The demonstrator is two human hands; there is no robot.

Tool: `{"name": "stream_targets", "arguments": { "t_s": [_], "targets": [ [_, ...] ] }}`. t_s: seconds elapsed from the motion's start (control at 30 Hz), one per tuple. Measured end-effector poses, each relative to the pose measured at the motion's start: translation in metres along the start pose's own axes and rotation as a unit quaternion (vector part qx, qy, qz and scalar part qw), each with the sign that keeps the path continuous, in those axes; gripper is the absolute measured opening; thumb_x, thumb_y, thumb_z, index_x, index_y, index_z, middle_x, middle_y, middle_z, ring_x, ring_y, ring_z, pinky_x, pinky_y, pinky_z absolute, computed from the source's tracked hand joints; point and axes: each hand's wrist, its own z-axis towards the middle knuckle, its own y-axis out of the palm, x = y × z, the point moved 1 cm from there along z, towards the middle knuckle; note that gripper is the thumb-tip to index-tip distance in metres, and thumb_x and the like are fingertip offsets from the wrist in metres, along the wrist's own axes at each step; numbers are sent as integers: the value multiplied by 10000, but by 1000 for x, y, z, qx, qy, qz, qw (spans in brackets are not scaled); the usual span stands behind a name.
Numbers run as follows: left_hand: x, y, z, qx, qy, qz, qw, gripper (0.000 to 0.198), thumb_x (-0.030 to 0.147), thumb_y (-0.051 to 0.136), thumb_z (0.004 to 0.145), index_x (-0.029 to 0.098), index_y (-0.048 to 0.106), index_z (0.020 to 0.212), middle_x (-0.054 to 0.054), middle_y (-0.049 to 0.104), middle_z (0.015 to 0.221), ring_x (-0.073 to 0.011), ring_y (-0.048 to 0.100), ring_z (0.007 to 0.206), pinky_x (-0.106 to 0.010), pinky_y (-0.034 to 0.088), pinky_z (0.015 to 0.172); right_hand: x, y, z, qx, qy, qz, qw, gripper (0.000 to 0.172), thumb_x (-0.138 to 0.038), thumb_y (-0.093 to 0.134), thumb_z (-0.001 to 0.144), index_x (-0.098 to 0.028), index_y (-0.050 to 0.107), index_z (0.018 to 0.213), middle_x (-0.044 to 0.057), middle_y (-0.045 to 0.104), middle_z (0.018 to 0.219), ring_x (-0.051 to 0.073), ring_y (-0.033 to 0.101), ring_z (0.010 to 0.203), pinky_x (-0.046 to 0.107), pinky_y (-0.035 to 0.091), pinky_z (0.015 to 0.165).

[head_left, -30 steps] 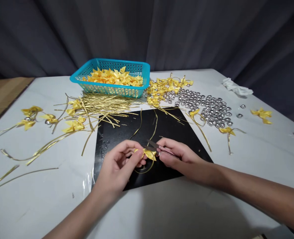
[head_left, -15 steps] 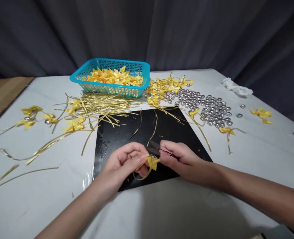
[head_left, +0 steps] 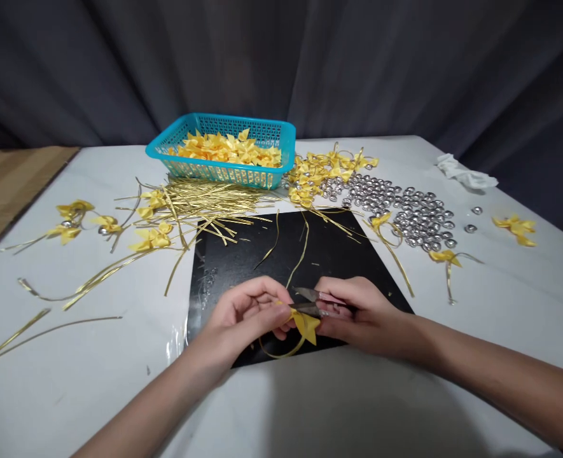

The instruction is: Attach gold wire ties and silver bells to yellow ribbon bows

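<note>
Over the black mat [head_left: 243, 261], my left hand [head_left: 252, 312] pinches a yellow ribbon flower [head_left: 306, 326] between thumb and fingers. A loop of gold cord [head_left: 281, 355] hangs below the flower. My right hand [head_left: 352, 310] is closed around small scissors with pinkish handles [head_left: 331, 304]. The scissors' blades are apart and point left, one of them lying against the flower close to my left fingertips. A cut length of gold cord [head_left: 300, 257] lies on the mat just beyond both hands.
Behind the mat stands a blue basket [head_left: 219, 165] of yellow ribbon flowers. Gold cords [head_left: 214, 200] are heaped before it. Silver bells [head_left: 419, 216] spread to the right, beside finished-looking flower pieces [head_left: 319, 168]. A crumpled white tissue [head_left: 465, 172] lies at the far right.
The scissors have moved down onto the flower, with their blades wider apart. The flower has turned in my left hand, its petals pointing lower right. The whole view has shifted slightly.
</note>
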Motion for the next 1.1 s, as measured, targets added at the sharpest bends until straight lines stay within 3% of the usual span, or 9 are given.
{"name": "stream_targets", "arguments": {
  "t_s": [0.33, 0.8, 1.1],
  "targets": [
    [1, -3, -1, 0, 10, 17, 1000, 131, 284, 678, 746, 163, 629, 734, 21, 591, 622, -76, 513, 586, -159, 382, 563, 2, -2, -1, -3, -38, -52, 998, 284, -343, 553, 864, -186, 397, 686, -67, 351, 558, 59, 281, 485, 176, 231, 427],
    [0, -3, 1, 19, 3, 45, 999, 142, 280, 681, 730, 155, 621, 698, 17, 571, 583, -80, 488, 544, -172, 362, 527, 3, -5, 0, -27, -1, -66, 997, 278, -386, 543, 869, -185, 419, 721, -59, 380, 576, 63, 292, 498, 183, 231, 439],
    [0, 4, 0, 12, 3, 106, 994, 169, 302, 676, 717, 151, 600, 719, 24, 525, 569, -86, 447, 530, -182, 333, 500, -7, -6, 0, -100, 9, -104, 990, 301, -390, 380, 931, -192, 343, 707, -36, 414, 611, 76, 331, 507, 190, 256, 476]
  ]
}}
